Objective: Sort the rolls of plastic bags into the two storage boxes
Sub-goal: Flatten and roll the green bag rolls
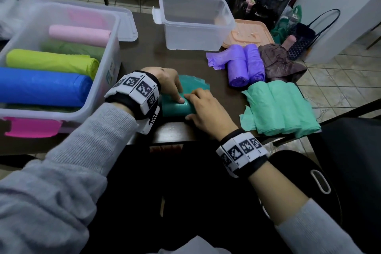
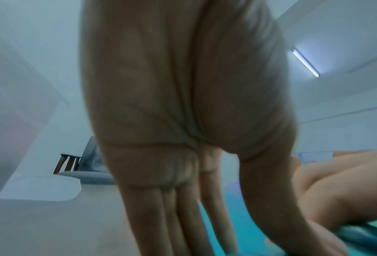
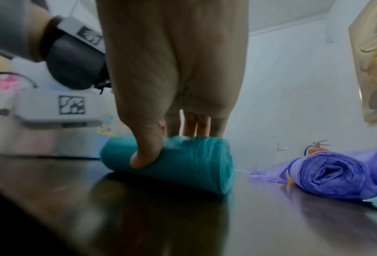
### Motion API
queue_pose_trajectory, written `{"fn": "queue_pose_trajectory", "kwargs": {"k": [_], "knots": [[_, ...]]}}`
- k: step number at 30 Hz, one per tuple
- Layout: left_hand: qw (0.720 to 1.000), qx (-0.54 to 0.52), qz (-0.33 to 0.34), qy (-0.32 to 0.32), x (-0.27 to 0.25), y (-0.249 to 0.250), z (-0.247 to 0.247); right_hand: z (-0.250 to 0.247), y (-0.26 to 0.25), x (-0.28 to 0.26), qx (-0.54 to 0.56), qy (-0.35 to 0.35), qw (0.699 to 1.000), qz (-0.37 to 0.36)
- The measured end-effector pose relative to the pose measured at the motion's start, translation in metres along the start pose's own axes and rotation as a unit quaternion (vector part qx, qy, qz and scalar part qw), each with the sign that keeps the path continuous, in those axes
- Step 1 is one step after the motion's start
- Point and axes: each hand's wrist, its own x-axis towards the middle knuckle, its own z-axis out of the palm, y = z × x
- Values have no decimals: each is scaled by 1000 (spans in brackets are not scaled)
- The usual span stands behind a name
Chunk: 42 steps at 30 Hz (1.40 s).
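Your right hand (image 1: 206,109) grips the teal roll of plastic bags (image 3: 183,161) on the dark surface (image 1: 185,57), thumb on its near side, fingers over the top. Your left hand (image 1: 169,80) presses straight fingers on the roll's loose teal sheet. Right: mint-green rolls (image 1: 282,109), then two purple rolls (image 1: 245,66). Left: large clear storage box (image 1: 111,33) holding coloured rolls. Farthest: small clear storage box (image 1: 193,18).

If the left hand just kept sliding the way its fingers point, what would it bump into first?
Probably the purple rolls. The left hand rests on the teal roll, fingers aimed rightward across the table; depth is hard to judge.
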Motion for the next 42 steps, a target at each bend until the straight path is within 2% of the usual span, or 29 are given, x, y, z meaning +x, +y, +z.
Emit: {"fn": "queue_pose_trajectory", "kwargs": {"k": [2, 4, 6, 10, 13, 18, 24, 29, 33, 37, 40, 42], "knots": [[995, -46, 14, 82, -3, -3, 1, -6, 5, 12, 19, -36, 999, 3], [989, -73, 29, 127, -9, -5, 4, -14, 10, 23, 52, -75, 996, 21], [988, -75, 31, 132, -14, -4, 9, -21, 15, 30, 90, -94, 991, 31], [988, -52, 30, 144, -14, -5, 16, -25, 24, 38, 96, -114, 989, 20], [989, -51, 37, 134, -13, -5, 15, -28, 28, 42, 127, -144, 981, 29], [995, -57, 34, 77, -14, -6, 12, -37, 33, 40, 184, -206, 960, 36], [996, -54, 42, 55, -17, -4, 10, -37, 33, 42, 106, -196, 970, 101], [995, -59, 49, 56, -20, -4, 11, -26, 22, 41, 39, -244, 962, 119], [994, -60, 56, 69, -23, -5, 15, -21, 18, 36, 38, -195, 978, 67], [992, -69, 67, 83, -26, -6, 19, -12, 17, 19, 23, -107, 994, 12], [989, -79, 72, 98, -32, -7, 24, 0, 15, 6, 0, -44, 999, 6], [987, -95, 69, 111, -35, -5, 27, 3, 14, 1, 24, -22, 999, 16]]}}
